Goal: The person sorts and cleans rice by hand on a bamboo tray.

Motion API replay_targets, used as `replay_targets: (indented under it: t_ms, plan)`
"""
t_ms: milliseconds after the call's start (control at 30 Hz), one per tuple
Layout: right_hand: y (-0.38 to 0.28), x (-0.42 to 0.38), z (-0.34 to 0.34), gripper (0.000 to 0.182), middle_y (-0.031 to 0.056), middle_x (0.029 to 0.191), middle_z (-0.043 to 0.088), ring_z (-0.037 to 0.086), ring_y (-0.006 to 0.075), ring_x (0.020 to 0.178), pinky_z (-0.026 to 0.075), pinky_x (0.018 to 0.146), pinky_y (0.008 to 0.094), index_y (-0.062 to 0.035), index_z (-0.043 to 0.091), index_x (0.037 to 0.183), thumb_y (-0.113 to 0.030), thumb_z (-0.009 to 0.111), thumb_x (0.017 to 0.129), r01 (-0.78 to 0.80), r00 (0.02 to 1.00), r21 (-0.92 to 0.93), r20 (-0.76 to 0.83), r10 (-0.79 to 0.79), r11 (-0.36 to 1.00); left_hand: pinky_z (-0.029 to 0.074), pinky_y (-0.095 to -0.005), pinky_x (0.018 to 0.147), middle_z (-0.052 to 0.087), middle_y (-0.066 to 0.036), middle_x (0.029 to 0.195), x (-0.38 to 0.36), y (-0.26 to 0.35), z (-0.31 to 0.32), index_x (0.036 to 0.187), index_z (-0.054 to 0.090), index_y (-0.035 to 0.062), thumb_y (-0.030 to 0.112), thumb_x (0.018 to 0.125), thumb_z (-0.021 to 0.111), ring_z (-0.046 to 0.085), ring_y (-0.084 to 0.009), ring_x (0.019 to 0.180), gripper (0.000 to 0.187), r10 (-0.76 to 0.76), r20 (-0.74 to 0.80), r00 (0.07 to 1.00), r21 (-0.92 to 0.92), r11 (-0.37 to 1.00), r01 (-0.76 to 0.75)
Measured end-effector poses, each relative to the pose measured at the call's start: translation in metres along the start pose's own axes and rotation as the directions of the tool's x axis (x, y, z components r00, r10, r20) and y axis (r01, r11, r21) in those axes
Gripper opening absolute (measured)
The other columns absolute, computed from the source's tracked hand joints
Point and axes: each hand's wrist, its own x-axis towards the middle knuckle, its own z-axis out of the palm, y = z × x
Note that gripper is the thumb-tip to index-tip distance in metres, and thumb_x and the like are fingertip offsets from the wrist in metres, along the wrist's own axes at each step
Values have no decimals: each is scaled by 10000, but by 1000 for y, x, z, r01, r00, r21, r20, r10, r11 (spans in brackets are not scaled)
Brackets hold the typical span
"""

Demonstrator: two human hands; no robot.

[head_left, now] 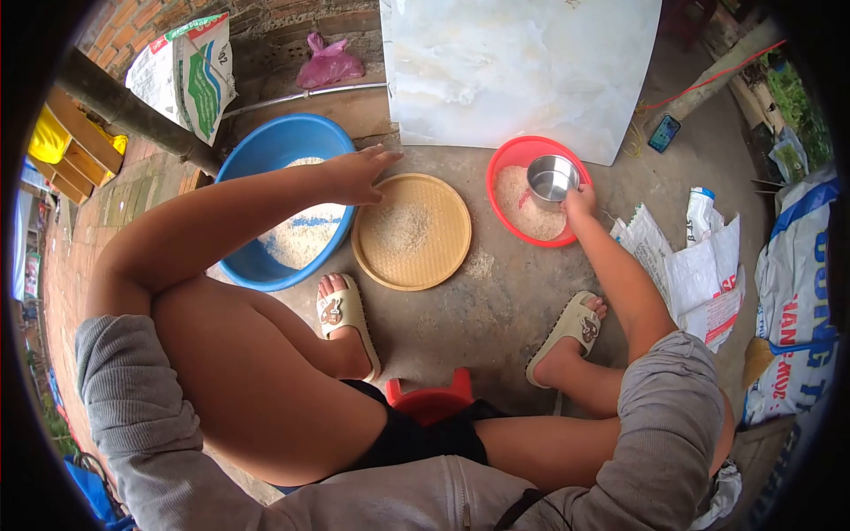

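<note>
My right hand (580, 203) grips the rim of a shiny metal cup (552, 180), which is over the red basin (493, 212). Pale rice grains (522, 196) lie in that basin. With fingers stretched out and nothing in them, my left hand (358, 174) hovers near the top left rim of a round woven tray (447, 252). A thin heap of rice (400, 228) sits in the middle of the tray. Beside it, partly covered by my left forearm, is a large blue basin (257, 146) with more pale grain (305, 241) inside.
Some grains (479, 263) are spilled on the concrete floor right of the tray. A marbled panel (518, 71) leans behind the basins. A phone (664, 134), torn sacks (699, 274) and a full sack (792, 310) lie rightward. Between my sandalled feet is a red stool (429, 403).
</note>
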Motion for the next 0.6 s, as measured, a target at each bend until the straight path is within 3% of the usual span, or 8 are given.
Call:
replay_targets:
  t_ms: [33,100,200,333,433,467,533,600]
  plan:
    - [-6,-11,-3,202,203,812,622,611,361,769,472,667,433,-24,541,983,-121,515,808,-5,1000,-3,3,5,1000,356,-414,1026,218,-240,1444,0,-1,1,1409,242,156,242,795,654,385,-379,1254,745,-1,14,1000,37,999,1]
    - [-20,-42,-4,249,180,862,611,609,336,809,478,689,408,-43,516,1059,-111,502,821,557,802,-205,-120,-586,805,337,-412,1040,216,-235,1447,1,-1,-2,1414,234,142,250,788,652,342,-365,1285,760,-31,47,998,15,999,30]
    - [-52,-91,6,264,139,960,546,582,311,817,472,694,409,-79,508,1094,-122,530,835,875,482,-168,233,-844,453,310,-414,1059,208,-220,1455,4,-8,0,1423,222,131,268,788,646,282,-352,1325,775,-45,39,998,57,997,43]
    - [-64,-141,37,305,81,1071,533,519,251,1002,397,906,395,-103,517,1082,-194,585,799,970,-147,-27,722,-676,-240,275,-437,1077,183,-191,1474,8,-8,3,1433,208,144,300,809,629,227,-358,1350,769,14,-51,999,230,973,-2]
    - [-50,-142,58,239,57,1009,584,499,227,1040,351,956,393,-98,581,990,-205,595,777,872,-376,96,759,-532,-479,235,-462,1089,144,-190,1486,10,-3,3,1428,222,154,314,827,619,180,-350,1367,737,41,-59,997,255,967,-25]
    - [-47,-136,61,239,57,1009,584,499,227,1040,351,956,393,-98,581,990,-205,595,777,871,-382,101,756,-531,-481,235,-462,1089,144,-190,1486,11,-2,3,1428,222,154,314,827,619,180,-350,1367,737,34,-59,998,254,967,-18]
    - [-39,-115,59,159,50,873,635,514,216,1042,351,961,385,-107,644,847,-234,602,760,886,-79,-48,965,-251,-462,224,-458,1096,136,-184,1490,10,1,5,1434,208,146,328,840,596,166,-350,1371,732,80,-53,995,229,971,-66]
    - [-36,-101,56,151,53,819,643,547,220,995,349,966,384,-111,658,798,-246,599,763,847,-103,-10,978,-182,-532,219,-455,1099,134,-182,1490,9,3,6,1435,206,148,331,843,591,162,-350,1372,729,77,-31,997,218,974,-68]
